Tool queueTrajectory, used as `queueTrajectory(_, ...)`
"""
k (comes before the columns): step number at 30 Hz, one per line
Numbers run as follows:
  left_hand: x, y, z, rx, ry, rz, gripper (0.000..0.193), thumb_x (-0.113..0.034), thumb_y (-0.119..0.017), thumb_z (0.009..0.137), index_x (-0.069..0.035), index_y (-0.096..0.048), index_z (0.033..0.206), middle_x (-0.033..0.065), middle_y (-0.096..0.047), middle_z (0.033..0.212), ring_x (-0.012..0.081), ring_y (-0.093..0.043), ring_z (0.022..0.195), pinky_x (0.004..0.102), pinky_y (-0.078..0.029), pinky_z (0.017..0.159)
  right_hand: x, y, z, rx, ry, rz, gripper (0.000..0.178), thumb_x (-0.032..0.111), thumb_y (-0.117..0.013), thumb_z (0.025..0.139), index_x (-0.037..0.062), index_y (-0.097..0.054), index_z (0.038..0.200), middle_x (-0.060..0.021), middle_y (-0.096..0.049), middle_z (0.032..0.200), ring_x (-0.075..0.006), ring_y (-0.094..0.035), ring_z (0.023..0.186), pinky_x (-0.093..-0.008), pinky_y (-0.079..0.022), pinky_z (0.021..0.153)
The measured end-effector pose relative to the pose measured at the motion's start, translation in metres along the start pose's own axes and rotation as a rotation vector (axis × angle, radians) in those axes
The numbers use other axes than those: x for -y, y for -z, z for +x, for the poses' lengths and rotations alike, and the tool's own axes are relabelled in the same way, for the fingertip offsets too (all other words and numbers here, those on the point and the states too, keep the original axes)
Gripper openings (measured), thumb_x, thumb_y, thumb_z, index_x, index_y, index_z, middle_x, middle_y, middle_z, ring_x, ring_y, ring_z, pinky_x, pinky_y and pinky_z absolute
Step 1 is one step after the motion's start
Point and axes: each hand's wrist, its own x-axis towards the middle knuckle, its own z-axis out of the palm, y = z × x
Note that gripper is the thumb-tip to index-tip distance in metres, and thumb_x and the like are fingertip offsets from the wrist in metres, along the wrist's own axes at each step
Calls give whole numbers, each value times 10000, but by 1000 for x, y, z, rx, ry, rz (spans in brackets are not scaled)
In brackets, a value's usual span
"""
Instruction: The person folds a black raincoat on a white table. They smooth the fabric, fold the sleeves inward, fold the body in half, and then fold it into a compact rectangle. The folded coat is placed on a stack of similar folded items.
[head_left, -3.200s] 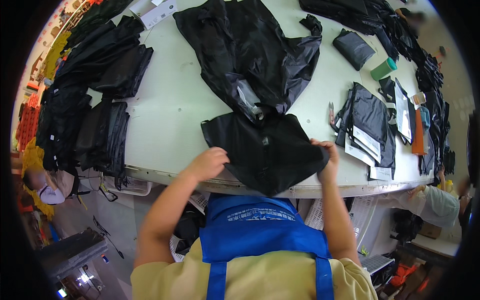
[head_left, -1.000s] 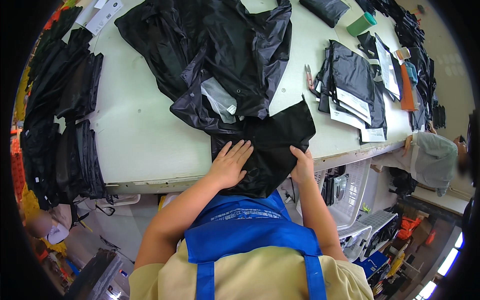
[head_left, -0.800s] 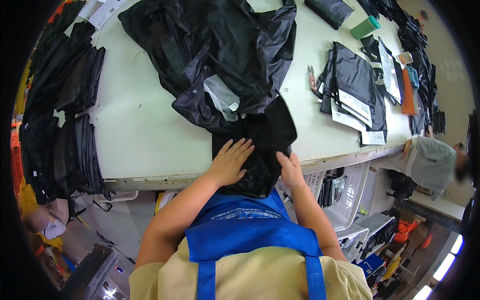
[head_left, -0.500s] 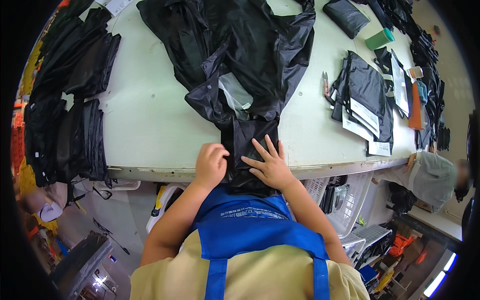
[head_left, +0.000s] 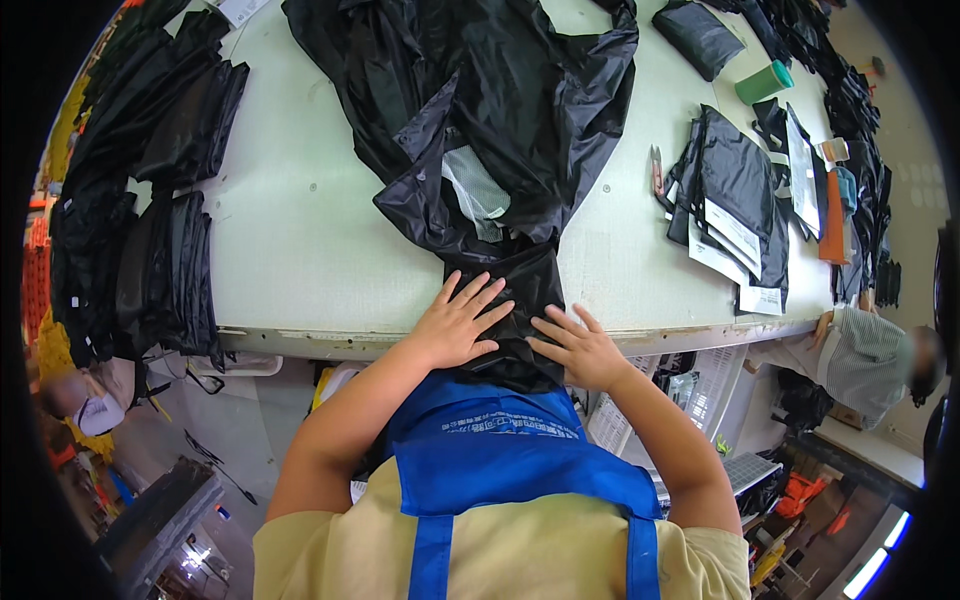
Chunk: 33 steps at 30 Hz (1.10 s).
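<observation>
Black garment (head_left: 505, 125) lies on the table (head_left: 290, 250); a basket (head_left: 714, 378) below holds packets (head_left: 682, 386).

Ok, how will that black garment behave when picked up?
The black garment will probably hang floppy, since it lies in loose creases. Its sheen suggests it may be somewhat slippery. Its near end reaches past the edge of the table, so that part would likely droop.

The garment (head_left: 500, 130) lies on the table (head_left: 290, 240), upper centre; folded stacks (head_left: 188, 275) lie at left; snips (head_left: 657, 180) lie at right, beside packets (head_left: 735, 185); a cylinder (head_left: 763, 83), upper right.
</observation>
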Motion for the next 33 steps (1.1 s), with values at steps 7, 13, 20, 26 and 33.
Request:
queueTrajectory(7,22,0,-8,-342,500,-1033,346,-299,-464,991,-22,-556,1176,127,-459,1277,227,-529,1088,415,-456,935,-17,-21,52,-279,-853,400,465,458,-559,907,6,-623,820,-253,-613,721,-441,-610,741,-492,-480,657)
queueTrajectory(13,0,-2,16,-633,750,-759,485,-166,-753,796,30,-496,1158,135,-466,1090,184,-533,965,300,-523,740,-10,-22,79,-124,-823,27,468,502,-587,868,45,-565,769,-181,-639,643,-375,-654,618,-457,-524,555)
queueTrajectory(20,-6,6,22,-714,676,-732,109,-82,-683,842,-13,-623,903,77,-576,892,129,-546,658,258,-462,633,-19,-15,82,4,-803,79,471,507,-584,866,41,-588,798,-190,-653,679,-386,-662,662,-467,-533,587)
queueTrajectory(26,-32,13,6,-680,801,-1048,140,-47,-657,862,-20,-565,963,39,-631,757,57,-554,637,239,-450,574,-32,-15,62,258,-556,318,472,480,-572,876,12,-637,868,-249,-665,833,-386,-667,770,-449,-535,674)
queueTrajectory(33,-44,26,6,-567,692,-1018,348,42,-619,848,-38,-561,1182,15,-658,873,33,-513,657,195,-422,594,-245,53,49,-675,-875,-36,390,344,-590,907,-1,-596,1090,-176,-647,970,-301,-636,903,-396,-502,801)
